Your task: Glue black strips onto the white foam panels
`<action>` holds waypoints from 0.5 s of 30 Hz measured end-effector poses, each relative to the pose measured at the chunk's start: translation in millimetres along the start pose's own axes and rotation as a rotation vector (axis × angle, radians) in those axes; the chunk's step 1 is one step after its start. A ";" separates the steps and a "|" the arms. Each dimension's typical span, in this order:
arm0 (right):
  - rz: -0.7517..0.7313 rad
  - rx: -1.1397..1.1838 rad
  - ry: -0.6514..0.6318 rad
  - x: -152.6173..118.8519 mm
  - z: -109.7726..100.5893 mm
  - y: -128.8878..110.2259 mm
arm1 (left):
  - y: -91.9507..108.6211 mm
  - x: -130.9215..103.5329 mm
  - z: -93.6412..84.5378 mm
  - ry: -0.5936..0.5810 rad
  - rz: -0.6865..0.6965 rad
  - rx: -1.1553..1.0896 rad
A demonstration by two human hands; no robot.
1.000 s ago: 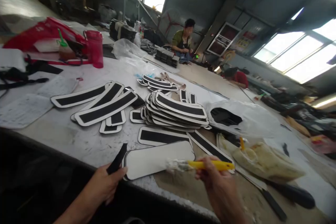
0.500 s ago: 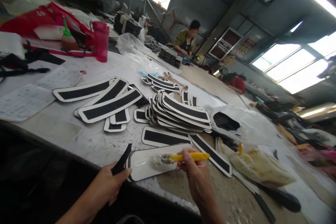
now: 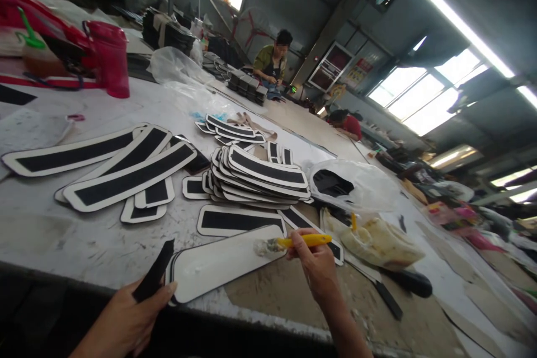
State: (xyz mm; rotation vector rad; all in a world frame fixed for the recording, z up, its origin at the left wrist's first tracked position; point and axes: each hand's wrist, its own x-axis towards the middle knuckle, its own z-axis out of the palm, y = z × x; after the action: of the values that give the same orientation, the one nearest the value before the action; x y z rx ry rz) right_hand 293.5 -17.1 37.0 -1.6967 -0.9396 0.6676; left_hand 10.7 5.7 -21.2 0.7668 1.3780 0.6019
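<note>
My left hand (image 3: 136,307) pinches a black strip (image 3: 155,271) that sticks up between thumb and fingers, and its thumb presses on the left end of a white curved piece (image 3: 218,263). More such pieces seem layered under that one. A yellow-handled brush (image 3: 308,240) is in my right hand (image 3: 312,263), its bristles resting on the right part of the white surface, which looks wet in spots. Behind my hands lies a pile of white-edged pieces with black centres (image 3: 268,170); several more (image 3: 134,176) overlap at the left.
At the right are a yellowish bag (image 3: 381,243), a black-handled tool (image 3: 406,282) and a clear plastic bag (image 3: 369,184). A pink bottle (image 3: 111,59) stands at the back left. Two people, one in a green top (image 3: 264,61) and one in red (image 3: 352,126), are farther back.
The brush has moved along the white piece toward its right end. The camera view has turned to the right, so the table items appear farther left.
</note>
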 end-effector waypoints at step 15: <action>-0.256 -0.885 -0.151 -1.7 -36.5 -10.7 | -0.9 4.8 -3.6 -0.037 0.050 0.040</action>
State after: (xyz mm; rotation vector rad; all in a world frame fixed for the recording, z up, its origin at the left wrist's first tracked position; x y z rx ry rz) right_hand 318.9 -35.7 58.4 -2.2316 -1.6889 0.1960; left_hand 7.7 9.2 -25.0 0.8430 1.3438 0.5978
